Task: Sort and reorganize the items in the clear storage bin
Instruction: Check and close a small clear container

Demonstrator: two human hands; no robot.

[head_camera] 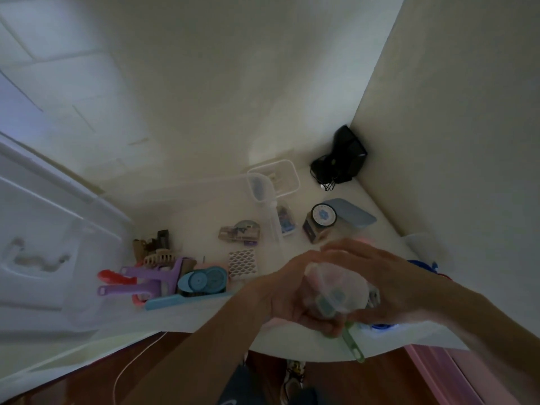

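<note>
Both hands hold a small round clear container (339,287) with coloured bits inside, above the front of the white table (204,320). My left hand (287,290) grips it from the left and below, and a green handle (352,343) sticks out under it. My right hand (380,276) curls over its top and right side. The large clear storage bin (43,258) stands at the left, tilted. Sorted items lie in a row: purple combs (140,280), a red comb (112,277), a blue round case (203,280), a beige hair claw (159,256).
A clear rectangular box (274,178) and a clear lid stand at the back. A jar with a flower-marked lid (323,216), a blue lid (353,214), a black object (340,159) in the corner, a white lattice piece (242,263) and blue items at the right lie on the table.
</note>
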